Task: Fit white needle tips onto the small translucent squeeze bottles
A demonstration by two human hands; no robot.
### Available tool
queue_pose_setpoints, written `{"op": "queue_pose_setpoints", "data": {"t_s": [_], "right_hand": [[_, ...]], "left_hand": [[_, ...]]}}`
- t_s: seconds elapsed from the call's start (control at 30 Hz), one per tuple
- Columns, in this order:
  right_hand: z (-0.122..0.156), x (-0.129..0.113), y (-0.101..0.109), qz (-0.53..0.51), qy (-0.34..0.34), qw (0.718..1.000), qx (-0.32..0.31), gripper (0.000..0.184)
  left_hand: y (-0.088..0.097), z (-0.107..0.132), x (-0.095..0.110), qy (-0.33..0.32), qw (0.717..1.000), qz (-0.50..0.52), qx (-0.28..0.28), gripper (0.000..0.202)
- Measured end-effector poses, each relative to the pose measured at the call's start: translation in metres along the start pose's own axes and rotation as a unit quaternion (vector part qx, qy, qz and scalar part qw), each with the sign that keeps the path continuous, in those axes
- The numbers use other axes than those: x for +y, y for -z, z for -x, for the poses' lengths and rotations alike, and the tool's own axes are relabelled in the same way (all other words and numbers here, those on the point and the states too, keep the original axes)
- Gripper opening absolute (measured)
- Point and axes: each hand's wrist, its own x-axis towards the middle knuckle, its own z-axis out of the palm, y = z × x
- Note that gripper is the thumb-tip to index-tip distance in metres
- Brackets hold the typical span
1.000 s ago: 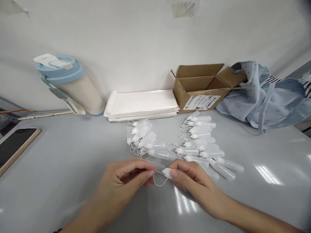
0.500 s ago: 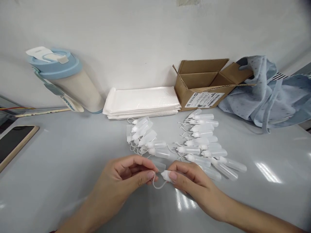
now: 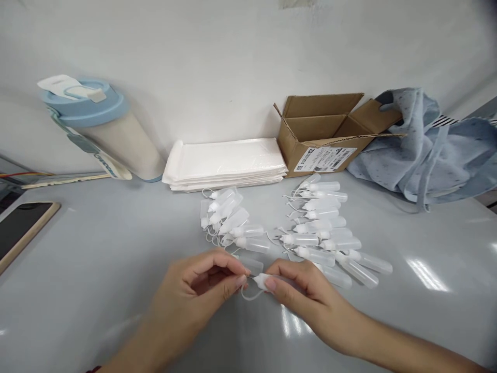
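Note:
My right hand (image 3: 301,292) is closed round a small translucent squeeze bottle (image 3: 261,281), pinching its white nozzle end. My left hand (image 3: 200,290) pinches the tiny cap that hangs from that bottle on a thin white tether loop (image 3: 248,297), right at the nozzle tip. Both hands hover just above the grey table (image 3: 97,269). Behind them lie two heaps of the same small bottles: a left heap (image 3: 229,220) and a larger right heap (image 3: 326,228), several in each.
A stack of white plastic bags (image 3: 225,165) lies against the wall. An open cardboard box (image 3: 322,134) stands to its right, beside a crumpled blue cloth (image 3: 430,150). A blue-lidded tumbler (image 3: 101,132) stands at the left, and a phone (image 3: 23,233) lies at the left edge.
My two hands have drawn a little closer together, bringing the cap up to the nozzle. The view has shifted slightly; the heaps have not moved.

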Motion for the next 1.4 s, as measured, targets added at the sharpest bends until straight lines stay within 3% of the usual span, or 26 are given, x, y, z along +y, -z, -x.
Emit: {"op": "queue_pose_setpoints", "data": {"t_s": [0.27,0.43,0.57,0.73,1.03,1.27,1.4], "right_hand": [[0.000,0.003,-0.003,0.029,0.013,0.999,0.006,0.038],[0.001,0.000,0.000,0.023,0.024,0.999,0.009,0.036],[0.001,-0.002,0.002,0.031,0.027,0.999,0.013,0.038],[0.001,-0.002,0.001,0.056,0.040,0.998,0.012,0.036],[0.000,0.001,-0.001,0.116,0.072,0.990,0.021,0.033],[-0.001,-0.003,0.003,0.102,0.097,0.990,0.010,0.028],[0.000,-0.005,0.005,0.084,0.092,0.992,0.015,0.028]], "left_hand": [[-0.007,0.002,-0.001,-0.126,0.986,-0.104,0.024,0.014],[-0.006,0.003,-0.001,-0.043,0.997,-0.051,0.025,0.005],[-0.004,0.002,0.003,0.013,0.999,-0.036,0.028,0.010],[-0.004,0.001,0.006,-0.003,0.998,-0.065,0.010,0.020],[-0.007,-0.002,-0.006,0.040,0.998,-0.045,-0.033,0.026],[-0.012,-0.001,-0.015,-0.002,0.999,0.028,-0.042,0.009],[-0.010,0.002,-0.016,-0.016,0.999,0.015,-0.026,0.010]]}}
